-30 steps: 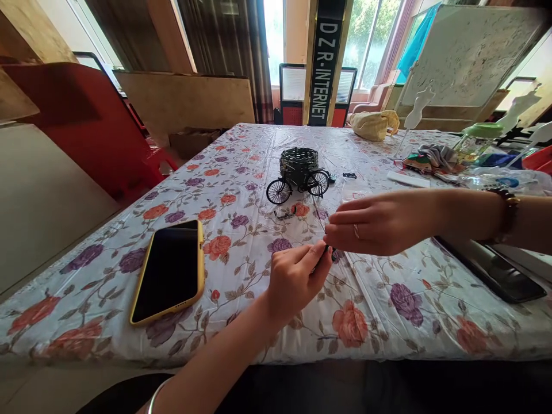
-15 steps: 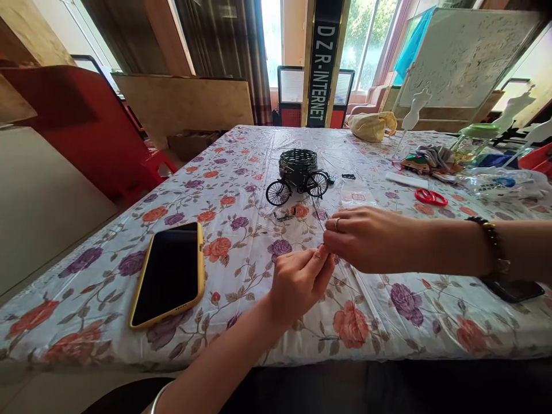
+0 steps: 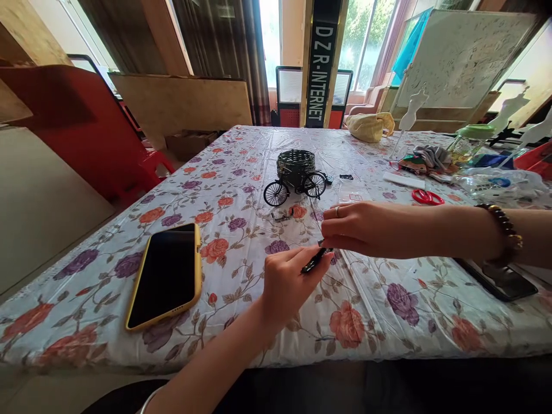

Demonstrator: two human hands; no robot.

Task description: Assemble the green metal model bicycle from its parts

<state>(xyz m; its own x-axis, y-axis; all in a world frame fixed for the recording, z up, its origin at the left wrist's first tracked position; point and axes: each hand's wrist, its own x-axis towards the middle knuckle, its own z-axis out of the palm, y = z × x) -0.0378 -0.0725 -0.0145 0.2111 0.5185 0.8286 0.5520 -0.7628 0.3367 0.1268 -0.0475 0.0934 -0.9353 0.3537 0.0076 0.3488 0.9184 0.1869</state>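
Observation:
My left hand (image 3: 290, 283) is closed around a thin black piece (image 3: 314, 260) that sticks out between thumb and fingers. My right hand (image 3: 366, 228) reaches in from the right, its fingertips pinched at the upper end of that same piece. Both hands hover just above the flowered tablecloth (image 3: 241, 230). Beyond them stands a small black toy bicycle (image 3: 295, 185) with a woven basket (image 3: 295, 162) on it, and a small metal part (image 3: 283, 215) lies on the cloth in front of it.
A phone in a yellow case (image 3: 166, 275) lies screen-up at the left. A dark phone (image 3: 500, 279) lies under my right forearm. Red scissors (image 3: 426, 197), a clear bag (image 3: 500, 183), a yellow cloth bag (image 3: 370, 125) and a jar (image 3: 470, 144) sit at the back right.
My right hand dropped to meet the left, then lifted a little. The black piece now shows clearly, tilted between the two hands. The view has shifted slightly.

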